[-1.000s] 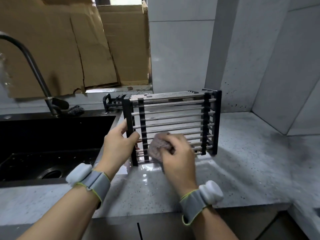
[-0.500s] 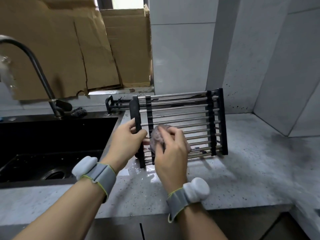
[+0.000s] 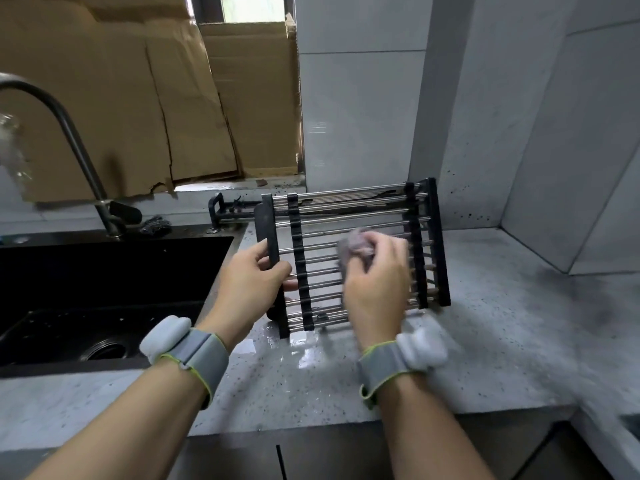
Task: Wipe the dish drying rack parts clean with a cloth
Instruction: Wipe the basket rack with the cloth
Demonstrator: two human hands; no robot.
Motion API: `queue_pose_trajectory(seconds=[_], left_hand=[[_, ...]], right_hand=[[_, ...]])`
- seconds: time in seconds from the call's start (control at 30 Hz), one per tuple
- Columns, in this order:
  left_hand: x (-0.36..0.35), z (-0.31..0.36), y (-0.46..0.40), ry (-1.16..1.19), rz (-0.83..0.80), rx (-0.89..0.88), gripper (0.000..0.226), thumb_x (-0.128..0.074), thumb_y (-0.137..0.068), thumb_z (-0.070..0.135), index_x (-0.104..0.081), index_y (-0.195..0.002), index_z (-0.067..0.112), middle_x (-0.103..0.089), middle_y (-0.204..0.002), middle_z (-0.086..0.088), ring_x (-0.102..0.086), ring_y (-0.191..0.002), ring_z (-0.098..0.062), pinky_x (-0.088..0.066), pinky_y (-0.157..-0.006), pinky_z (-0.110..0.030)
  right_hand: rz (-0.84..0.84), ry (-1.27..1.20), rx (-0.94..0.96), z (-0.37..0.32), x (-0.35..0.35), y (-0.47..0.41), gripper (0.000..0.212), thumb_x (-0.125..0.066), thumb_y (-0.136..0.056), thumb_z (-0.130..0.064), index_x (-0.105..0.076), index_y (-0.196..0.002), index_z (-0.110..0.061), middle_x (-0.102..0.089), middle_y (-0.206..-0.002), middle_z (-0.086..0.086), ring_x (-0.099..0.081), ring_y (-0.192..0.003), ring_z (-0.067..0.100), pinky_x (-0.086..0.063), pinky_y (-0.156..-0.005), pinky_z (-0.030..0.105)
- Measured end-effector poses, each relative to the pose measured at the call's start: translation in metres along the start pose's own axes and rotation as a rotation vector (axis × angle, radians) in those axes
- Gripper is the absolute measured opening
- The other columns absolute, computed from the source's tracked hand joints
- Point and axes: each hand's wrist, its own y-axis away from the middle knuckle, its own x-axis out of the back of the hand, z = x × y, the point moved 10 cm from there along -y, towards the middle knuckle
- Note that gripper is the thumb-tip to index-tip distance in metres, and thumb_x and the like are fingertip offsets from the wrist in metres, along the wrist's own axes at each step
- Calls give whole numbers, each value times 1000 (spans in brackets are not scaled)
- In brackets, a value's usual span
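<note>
Grey speckled stone table (image 3: 485, 341) carries the black-framed dish drying rack with steel rods (image 3: 353, 251), which stands tilted on its near edge, right of the black sink (image 3: 104, 289). A wet shine lies on the table just below the rack.

The left hand (image 3: 252, 282) grips the left black end bar of the rack, with the fingers (image 3: 258, 252) curled round it and the thumb on the near side. The right hand (image 3: 377, 282) holds a crumpled grey cloth (image 3: 356, 249) and presses it against the steel rods near the middle of the rack; its fingers are clenched round the cloth. This hand and the cloth look blurred.

Both wrists wear grey bands with white units (image 3: 180, 344). A curved dark metal faucet (image 3: 69, 140) rises at the far left side of the sink. Brown cardboard sheets (image 3: 138, 98) lean against the far wall, and grey tiles (image 3: 363, 116) cover the wall on the right.
</note>
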Motion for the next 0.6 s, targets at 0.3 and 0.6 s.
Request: queue_pose_trajectory(seconds=[0.3, 0.6], left_hand=[[8, 1, -8, -36, -17, 48, 18, -54, -92, 4, -65, -105, 8, -71, -101, -23, -76, -72, -28, -58, -72, -56], [2, 1, -3, -22, -36, 60, 20, -54, -94, 5, -65, -110, 8, -70, -106, -23, -76, -77, -28, -56, -78, -66]], right_hand=[[-223, -206, 77, -16, 19, 11, 30, -58, -87, 8, -71, -107, -11, -63, -106, -1, -56, -92, -10, -41, -77, 0], [-98, 25, -131, 47, 29, 34, 32, -59, -93, -7, -64, -124, -13, -51, -124, -4, -52, -112, 13, -45, -89, 10]])
